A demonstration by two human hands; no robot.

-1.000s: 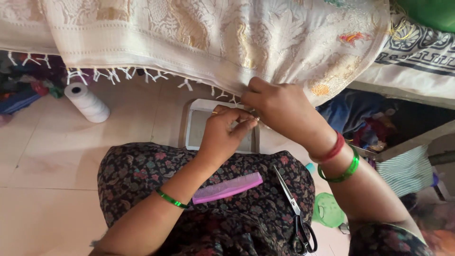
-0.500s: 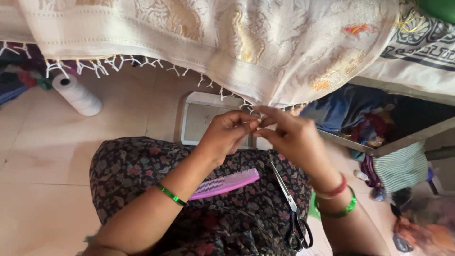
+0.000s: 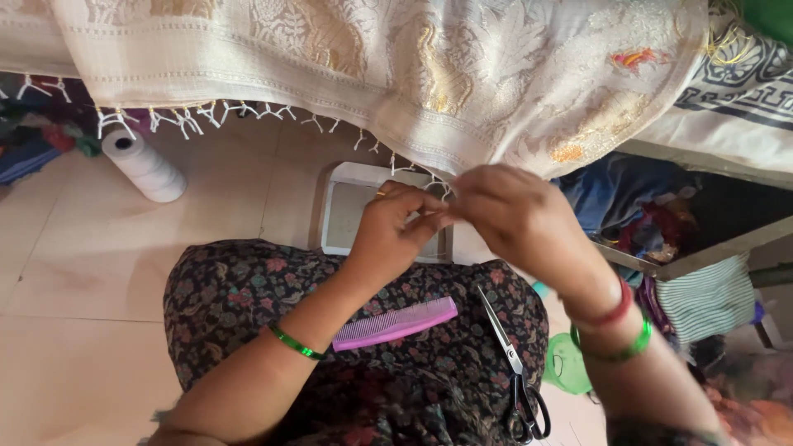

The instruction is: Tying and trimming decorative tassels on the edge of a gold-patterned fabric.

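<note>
A cream and gold woven cloth (image 3: 396,66) hangs across the top of the view, with knotted white fringe tassels (image 3: 190,120) along its lower edge. My left hand (image 3: 392,231) and my right hand (image 3: 512,219) meet just under that edge. Both pinch fringe threads (image 3: 442,194) between fingertips. On my lap, covered in dark floral fabric (image 3: 248,289), lie a pink comb (image 3: 395,324) and a pair of scissors (image 3: 512,367). Neither hand touches them.
A white thread spool (image 3: 142,165) lies on the tiled floor at the left. A white shallow tray (image 3: 347,177) sits on the floor behind my hands. A pile of clothes (image 3: 644,215) and a green lid (image 3: 566,363) are at the right.
The view shifted and the cloth edge now hangs lower. My right hand came down from the cloth's hem to meet the left hand at the fringe.
</note>
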